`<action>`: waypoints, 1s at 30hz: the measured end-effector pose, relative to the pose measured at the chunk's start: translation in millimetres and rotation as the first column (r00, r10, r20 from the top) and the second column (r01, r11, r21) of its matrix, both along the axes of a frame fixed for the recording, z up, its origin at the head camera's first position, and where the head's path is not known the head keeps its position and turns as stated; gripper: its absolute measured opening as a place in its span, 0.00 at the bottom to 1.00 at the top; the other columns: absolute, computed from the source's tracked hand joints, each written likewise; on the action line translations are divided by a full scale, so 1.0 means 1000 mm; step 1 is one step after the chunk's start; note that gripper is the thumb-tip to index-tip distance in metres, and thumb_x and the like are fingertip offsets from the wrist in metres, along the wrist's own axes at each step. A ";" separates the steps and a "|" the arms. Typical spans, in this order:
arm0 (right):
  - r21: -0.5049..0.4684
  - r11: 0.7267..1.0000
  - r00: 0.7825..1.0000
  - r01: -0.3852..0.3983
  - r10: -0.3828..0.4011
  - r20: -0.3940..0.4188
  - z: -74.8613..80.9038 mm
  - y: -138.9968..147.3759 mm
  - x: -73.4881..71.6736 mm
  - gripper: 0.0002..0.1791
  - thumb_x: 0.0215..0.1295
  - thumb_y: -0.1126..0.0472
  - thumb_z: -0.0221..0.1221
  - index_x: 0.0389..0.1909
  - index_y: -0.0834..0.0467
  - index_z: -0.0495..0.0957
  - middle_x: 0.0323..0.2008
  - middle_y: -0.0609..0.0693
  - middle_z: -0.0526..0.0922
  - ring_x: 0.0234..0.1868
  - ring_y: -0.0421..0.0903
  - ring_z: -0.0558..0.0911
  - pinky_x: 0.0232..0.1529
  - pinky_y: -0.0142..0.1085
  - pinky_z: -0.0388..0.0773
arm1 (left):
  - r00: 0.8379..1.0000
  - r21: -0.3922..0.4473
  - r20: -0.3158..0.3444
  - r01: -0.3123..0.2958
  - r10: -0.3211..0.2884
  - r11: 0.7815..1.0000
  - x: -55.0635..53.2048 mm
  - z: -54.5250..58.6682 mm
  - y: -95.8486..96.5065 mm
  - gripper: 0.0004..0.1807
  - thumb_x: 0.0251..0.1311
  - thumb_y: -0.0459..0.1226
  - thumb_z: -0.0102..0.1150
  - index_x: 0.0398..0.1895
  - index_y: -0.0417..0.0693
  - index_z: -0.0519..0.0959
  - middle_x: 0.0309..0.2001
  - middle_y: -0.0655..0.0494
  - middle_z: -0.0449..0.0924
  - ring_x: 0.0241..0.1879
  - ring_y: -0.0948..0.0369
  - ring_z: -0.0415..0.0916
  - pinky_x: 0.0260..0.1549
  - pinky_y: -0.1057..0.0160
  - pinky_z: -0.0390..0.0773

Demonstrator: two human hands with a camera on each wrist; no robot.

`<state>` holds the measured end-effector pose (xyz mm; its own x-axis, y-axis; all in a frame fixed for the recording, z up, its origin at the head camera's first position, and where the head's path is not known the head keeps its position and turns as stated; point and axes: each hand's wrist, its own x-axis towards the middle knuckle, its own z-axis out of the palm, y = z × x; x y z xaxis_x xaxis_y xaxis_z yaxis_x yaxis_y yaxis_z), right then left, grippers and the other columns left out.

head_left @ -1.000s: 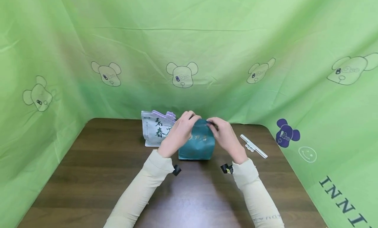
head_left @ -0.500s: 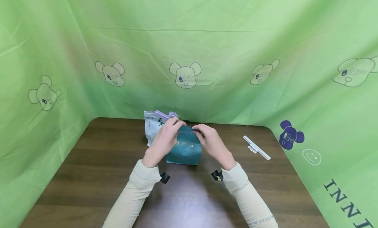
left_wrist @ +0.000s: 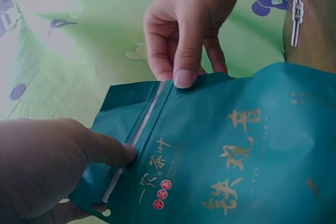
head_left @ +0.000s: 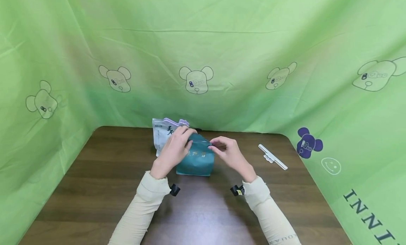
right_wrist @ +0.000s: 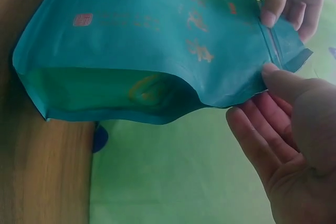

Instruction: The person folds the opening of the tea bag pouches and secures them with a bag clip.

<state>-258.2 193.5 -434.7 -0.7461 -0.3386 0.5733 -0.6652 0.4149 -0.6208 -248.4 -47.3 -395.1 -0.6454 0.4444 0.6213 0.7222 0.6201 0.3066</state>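
Note:
A teal tea pouch (head_left: 195,164) with gold characters stands on the table, its top narrowed. My left hand (head_left: 174,146) pinches the upper left of the pouch; in the left wrist view its thumb presses on the pale zip strip (left_wrist: 147,114). At the other end of that strip, my right hand (head_left: 233,156) pinches the pouch's right edge between thumb and fingers, clearly seen in the right wrist view. The gusseted side (right_wrist: 89,90) of the pouch bulges below. Behind my left hand is a white pouch (head_left: 160,134) with a purple clip (head_left: 175,123) across its top.
A white bag clip (head_left: 272,157) lies at the right on the brown wooden table (head_left: 104,188). Green printed cloth (head_left: 241,107) hangs behind and at both sides. A small dark object (head_left: 198,129) shows at the table's back edge.
The teal pouch and both hands have moved left and nearer to me over the last second. Since half a second ago, my right hand has slid outward to the end of the zip strip.

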 end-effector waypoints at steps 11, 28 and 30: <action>0.030 1.000 1.000 -0.007 0.007 -0.003 0.025 -0.011 0.018 0.04 0.63 0.77 0.63 0.38 0.72 0.83 0.35 0.63 0.86 0.34 0.59 0.88 0.37 0.39 0.86 | 0.993 -0.270 -0.109 -0.071 0.042 0.960 -0.005 0.010 0.027 0.12 0.58 0.44 0.74 0.42 0.52 0.84 0.41 0.58 0.85 0.43 0.56 0.79 0.50 0.50 0.69; -0.042 0.999 0.999 -0.027 0.026 -0.043 0.028 -0.013 0.022 0.07 0.60 0.80 0.64 0.38 0.73 0.84 0.35 0.65 0.87 0.34 0.60 0.88 0.36 0.44 0.86 | 0.984 -0.343 -0.136 -0.158 0.117 0.926 -0.007 0.009 0.043 0.08 0.61 0.45 0.70 0.37 0.54 0.85 0.35 0.60 0.84 0.37 0.58 0.78 0.42 0.56 0.69; -0.060 0.998 0.999 -0.032 0.030 -0.033 0.028 -0.015 0.023 0.07 0.59 0.81 0.64 0.38 0.74 0.83 0.35 0.66 0.86 0.34 0.61 0.88 0.36 0.47 0.86 | 0.981 -0.336 -0.154 -0.164 0.118 0.927 -0.007 0.007 0.043 0.08 0.61 0.46 0.70 0.37 0.54 0.85 0.34 0.60 0.84 0.37 0.58 0.79 0.41 0.57 0.69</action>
<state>-235.6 178.4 -406.3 -0.7169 -0.3250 0.6168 -0.6970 0.3558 -0.6226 -255.3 -4.4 -387.8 -0.6416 0.5568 0.5276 0.6385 0.7688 -0.0349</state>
